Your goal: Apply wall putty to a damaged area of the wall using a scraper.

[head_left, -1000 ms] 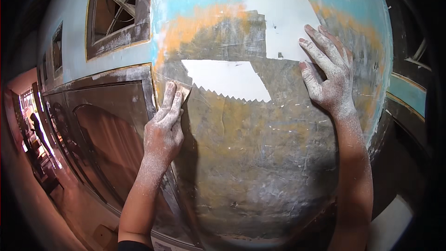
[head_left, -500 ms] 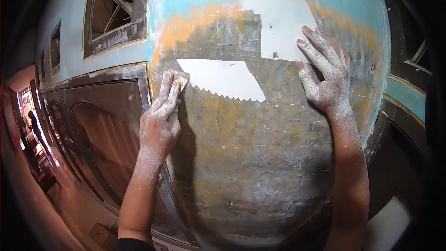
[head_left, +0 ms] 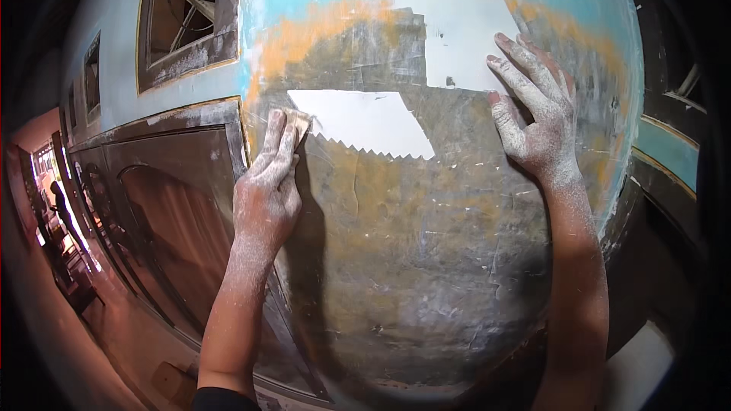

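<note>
Tan pad, left of centre, sits between the brown door frame and white patch; my left hand holds it to the wall, fingers nearly straight, higher than a second ago. Wall room spreads lower centre; upper right, my right hand rests loosely spread, empty.
</note>
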Action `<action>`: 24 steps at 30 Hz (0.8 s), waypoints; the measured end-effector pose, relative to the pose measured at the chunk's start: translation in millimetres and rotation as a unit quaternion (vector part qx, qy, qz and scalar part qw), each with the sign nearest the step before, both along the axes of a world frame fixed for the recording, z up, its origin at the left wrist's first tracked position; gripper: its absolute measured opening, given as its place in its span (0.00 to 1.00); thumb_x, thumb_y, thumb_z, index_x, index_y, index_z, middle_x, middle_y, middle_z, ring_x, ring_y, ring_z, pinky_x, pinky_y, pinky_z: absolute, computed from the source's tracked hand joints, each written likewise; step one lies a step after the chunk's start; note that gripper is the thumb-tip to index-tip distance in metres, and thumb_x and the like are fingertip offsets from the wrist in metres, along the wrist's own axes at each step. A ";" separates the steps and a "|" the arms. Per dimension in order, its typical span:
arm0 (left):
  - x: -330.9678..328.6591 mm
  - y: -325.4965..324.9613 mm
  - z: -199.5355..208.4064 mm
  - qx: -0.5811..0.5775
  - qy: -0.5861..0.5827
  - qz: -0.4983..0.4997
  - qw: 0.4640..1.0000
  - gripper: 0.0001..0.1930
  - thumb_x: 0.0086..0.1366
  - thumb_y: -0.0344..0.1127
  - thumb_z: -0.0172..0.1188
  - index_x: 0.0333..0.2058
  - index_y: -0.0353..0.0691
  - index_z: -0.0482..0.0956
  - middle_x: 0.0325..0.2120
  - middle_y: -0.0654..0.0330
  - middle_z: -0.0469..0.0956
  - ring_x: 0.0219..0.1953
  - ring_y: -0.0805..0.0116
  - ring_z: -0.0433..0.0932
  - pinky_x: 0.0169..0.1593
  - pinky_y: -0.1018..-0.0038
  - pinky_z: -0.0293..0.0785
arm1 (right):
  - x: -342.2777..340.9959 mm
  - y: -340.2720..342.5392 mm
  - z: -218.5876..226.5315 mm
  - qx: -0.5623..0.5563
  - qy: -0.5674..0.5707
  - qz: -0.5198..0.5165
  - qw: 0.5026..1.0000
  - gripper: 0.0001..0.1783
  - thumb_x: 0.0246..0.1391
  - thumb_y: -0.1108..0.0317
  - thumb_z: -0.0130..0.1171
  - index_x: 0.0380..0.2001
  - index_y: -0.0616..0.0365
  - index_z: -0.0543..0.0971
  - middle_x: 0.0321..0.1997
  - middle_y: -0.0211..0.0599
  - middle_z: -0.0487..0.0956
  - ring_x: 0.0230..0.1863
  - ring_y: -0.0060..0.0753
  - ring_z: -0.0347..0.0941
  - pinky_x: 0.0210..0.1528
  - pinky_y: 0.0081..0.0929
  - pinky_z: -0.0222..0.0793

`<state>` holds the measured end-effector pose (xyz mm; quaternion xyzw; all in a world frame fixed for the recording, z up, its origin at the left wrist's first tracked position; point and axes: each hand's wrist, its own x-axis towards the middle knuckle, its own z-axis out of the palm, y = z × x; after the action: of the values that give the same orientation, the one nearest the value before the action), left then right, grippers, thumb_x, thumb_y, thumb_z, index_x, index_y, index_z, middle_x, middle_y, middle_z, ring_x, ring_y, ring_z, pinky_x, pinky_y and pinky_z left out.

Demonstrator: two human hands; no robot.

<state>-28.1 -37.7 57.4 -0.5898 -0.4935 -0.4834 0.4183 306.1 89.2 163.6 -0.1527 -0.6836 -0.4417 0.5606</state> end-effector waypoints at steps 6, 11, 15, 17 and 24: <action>6.1 -1.8 -23.9 -0.009 -0.005 0.006 1.000 0.27 0.66 0.19 0.56 0.64 0.40 0.75 0.69 0.49 0.66 0.66 0.50 0.73 0.61 0.62 0.77 | 1.3 -2.7 -0.2 0.003 -0.002 0.007 1.000 0.21 0.57 0.62 0.66 0.55 0.45 0.84 0.69 0.27 0.76 0.72 0.39 0.68 0.76 0.49 0.54; 4.5 0.5 -4.6 0.015 0.013 0.007 1.000 0.27 0.65 0.19 0.57 0.64 0.41 0.75 0.69 0.51 0.67 0.62 0.49 0.76 0.58 0.63 0.79 | 0.2 -1.2 -1.0 0.010 0.004 0.008 1.000 0.21 0.57 0.62 0.66 0.55 0.45 0.84 0.68 0.28 0.77 0.72 0.38 0.68 0.74 0.47 0.55; 7.1 -0.5 -24.4 -0.003 -0.010 0.010 1.000 0.28 0.65 0.19 0.57 0.65 0.42 0.75 0.69 0.51 0.68 0.62 0.51 0.77 0.57 0.64 0.79 | 2.4 -1.6 -0.2 0.003 -0.001 0.003 1.000 0.21 0.57 0.62 0.66 0.55 0.45 0.84 0.69 0.27 0.76 0.73 0.38 0.67 0.75 0.47 0.54; 4.8 0.7 -28.5 0.004 0.004 0.023 1.000 0.29 0.65 0.20 0.57 0.65 0.44 0.75 0.69 0.52 0.68 0.61 0.52 0.77 0.56 0.64 0.80 | 1.0 1.1 -0.5 0.006 -0.005 0.007 1.000 0.21 0.58 0.62 0.66 0.55 0.45 0.84 0.69 0.27 0.76 0.73 0.37 0.66 0.75 0.47 0.53; 9.8 4.0 -26.5 0.011 -0.010 0.023 1.000 0.28 0.66 0.22 0.58 0.65 0.48 0.76 0.70 0.56 0.68 0.62 0.53 0.77 0.56 0.64 0.80 | 1.8 -1.3 -1.1 0.004 0.004 0.003 1.000 0.21 0.58 0.62 0.66 0.55 0.46 0.84 0.69 0.27 0.76 0.73 0.37 0.67 0.75 0.46 0.53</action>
<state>-18.3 -33.7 30.9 -0.5687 -0.5058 -0.4852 0.4306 307.9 87.9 162.5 -0.1504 -0.6804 -0.4421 0.5648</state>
